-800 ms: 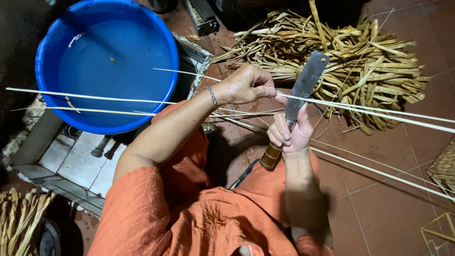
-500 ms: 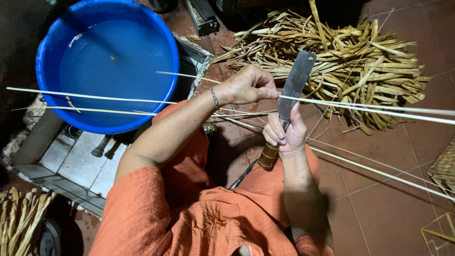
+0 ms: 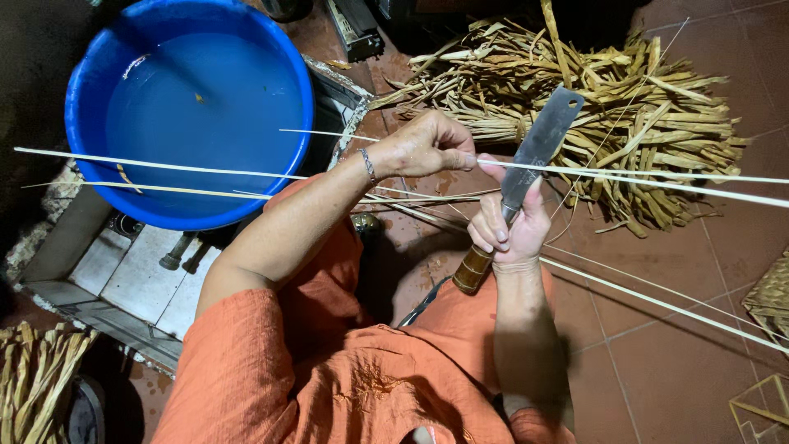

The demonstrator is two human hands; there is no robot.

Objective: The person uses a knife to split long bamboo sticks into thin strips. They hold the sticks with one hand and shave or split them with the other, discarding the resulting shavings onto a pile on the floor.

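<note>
My right hand [image 3: 503,228] grips a broad flat-bladed knife [image 3: 538,148] by its wooden handle, blade pointing up and away. My left hand [image 3: 421,146] pinches a long thin pale strip [image 3: 657,178] right where it meets the blade. The strip runs off to the right edge of the view. More thin strips [image 3: 156,167] stretch left across the blue basin. A bracelet circles my left wrist. I wear an orange top.
A large blue basin [image 3: 82,107] holding water stands at upper left on a tiled ledge [image 3: 107,271]. A heap of dry split cane [image 3: 625,107] lies on the red tile floor behind the knife. Woven work [image 3: 772,296] shows at right, more cane [image 3: 33,386] at lower left.
The knife has tilted slightly and shifted along the strip; my left hand keeps its pinch at the blade. The strips have barely moved.
</note>
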